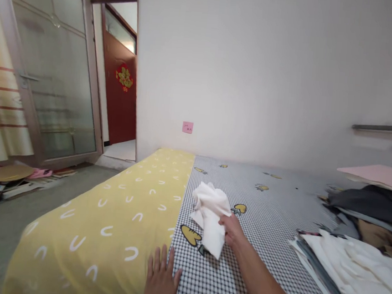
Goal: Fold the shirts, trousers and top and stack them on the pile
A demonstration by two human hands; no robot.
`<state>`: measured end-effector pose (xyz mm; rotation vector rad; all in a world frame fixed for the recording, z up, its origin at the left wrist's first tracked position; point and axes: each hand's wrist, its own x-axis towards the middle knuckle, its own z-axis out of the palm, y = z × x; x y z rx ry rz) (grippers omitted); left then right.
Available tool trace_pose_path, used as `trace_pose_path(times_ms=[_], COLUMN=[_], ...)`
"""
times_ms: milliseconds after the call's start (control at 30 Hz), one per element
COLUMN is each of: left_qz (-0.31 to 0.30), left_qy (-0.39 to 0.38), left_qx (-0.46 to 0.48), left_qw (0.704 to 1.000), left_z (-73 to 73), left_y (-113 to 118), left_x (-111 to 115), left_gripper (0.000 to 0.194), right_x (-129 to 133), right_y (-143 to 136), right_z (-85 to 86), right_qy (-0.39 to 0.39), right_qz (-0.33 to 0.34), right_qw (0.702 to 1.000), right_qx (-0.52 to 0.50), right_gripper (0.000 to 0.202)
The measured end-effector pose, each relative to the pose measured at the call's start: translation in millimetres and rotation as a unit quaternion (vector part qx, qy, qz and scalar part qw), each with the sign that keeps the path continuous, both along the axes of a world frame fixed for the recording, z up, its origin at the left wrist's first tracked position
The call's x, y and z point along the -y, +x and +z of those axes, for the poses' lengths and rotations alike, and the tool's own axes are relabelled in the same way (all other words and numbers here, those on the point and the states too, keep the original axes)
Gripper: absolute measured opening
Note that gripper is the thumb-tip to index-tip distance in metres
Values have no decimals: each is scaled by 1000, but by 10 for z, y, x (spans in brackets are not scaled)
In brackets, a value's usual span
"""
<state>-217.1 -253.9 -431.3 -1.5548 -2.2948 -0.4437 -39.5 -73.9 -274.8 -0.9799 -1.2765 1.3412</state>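
Observation:
My right hand (231,230) is closed on the edge of a crumpled white cloth (211,212), which spreads over the checked part of the bed cover (271,227). Whether it is a garment or a plain rag I cannot tell. My left hand (161,279) lies flat with fingers spread on the bed, by the seam between the yellow part (114,217) and the checked part. Nothing is in it. A printed yellow carrot-like figure (190,235) shows just left of the cloth.
Folded white clothes (356,271) and a dark pile of clothes (376,204) sit on the bed's right side. A pink note (187,127) sticks to the wall. Left stand an open glass door (58,71) and floor clutter (11,179).

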Motion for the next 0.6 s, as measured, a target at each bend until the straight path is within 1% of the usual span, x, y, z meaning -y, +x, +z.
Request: trace_pose_path(times_ms=[67, 100, 133, 200, 233, 300, 367, 400, 467, 533, 600], left_qz=[4, 6, 7, 9, 10, 12, 16, 19, 23, 26, 29], left_qy=[-24, -35, -44, -64, -74, -93, -110, -116, -123, -125, -125], left_qx=[4, 5, 5, 1, -1, -8, -15, -20, -28, -33, -34], left_qw=[1000, 999, 999, 998, 997, 996, 994, 993, 992, 991, 991], left_z=[30, 53, 81, 151, 192, 276, 349, 377, 411, 424, 430], left_y=[-14, -16, -14, 1, 13, 40, 66, 77, 92, 98, 98], left_x=[-16, -20, -20, -6, 6, 30, 46, 50, 55, 61, 70], left_gripper=[53, 53, 53, 54, 54, 56, 57, 58, 58, 58, 58], right_x=[59, 123, 208, 427, 552, 792, 971, 1025, 1069, 1073, 1103], right_y=[51, 78, 104, 149, 166, 187, 194, 194, 186, 161, 124], right_z=[-33, -102, -204, -477, -626, -880, -1017, -1037, -1007, -942, -891], right_qy=[-23, -35, -46, -88, -114, -161, -189, -197, -214, -222, -213], right_qz=[-10, -15, -21, -47, -64, -106, -139, -145, -154, -166, -189], right_qw=[996, 992, 988, 971, 959, 924, 886, 873, 851, 848, 856], right_qx=[-89, -122, -148, -215, -252, -332, -401, -421, -453, -451, -432], right_gripper=[61, 64, 68, 71, 71, 70, 68, 69, 72, 77, 83])
